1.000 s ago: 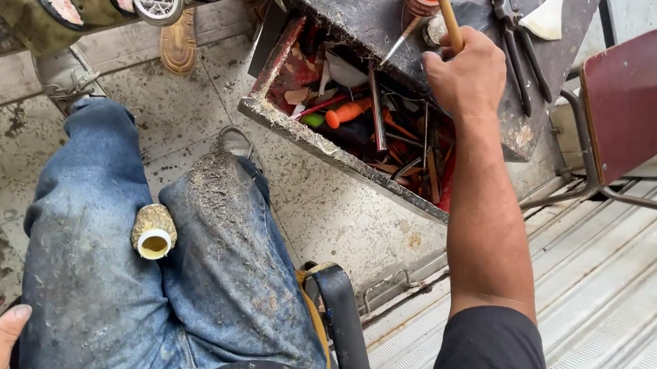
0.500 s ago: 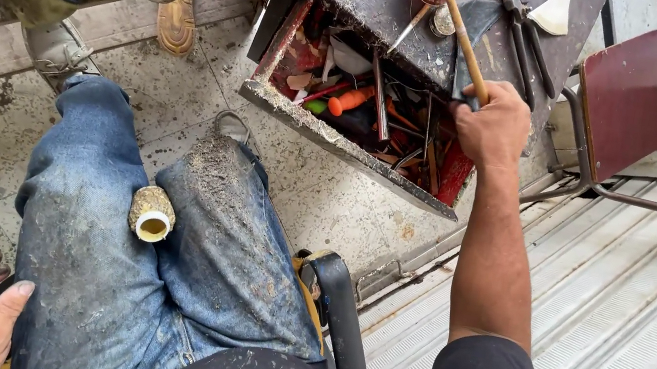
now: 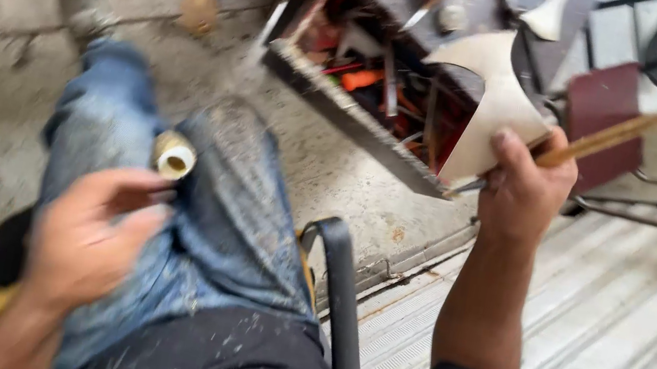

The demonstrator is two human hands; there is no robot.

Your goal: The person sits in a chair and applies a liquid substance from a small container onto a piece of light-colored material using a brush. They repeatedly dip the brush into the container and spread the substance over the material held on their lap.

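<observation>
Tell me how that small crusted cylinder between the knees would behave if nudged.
The cylinder is round and lies on its side on sloping denim, so it would probably roll. Its crusted skin looks grippy rather than slippery. The left hand is near it.

The left hand [image 3: 98,238] is smeared by motion blur, its fingers indistinct. The wooden stick [image 3: 655,120] runs off the right edge. Tools inside the toolbox [image 3: 341,110] at upper centre blur together, and its top is cropped.

Soft, even daylight with faint shadows; motion blur smears the whole view, worst on the left hand [image 3: 93,235].
</observation>
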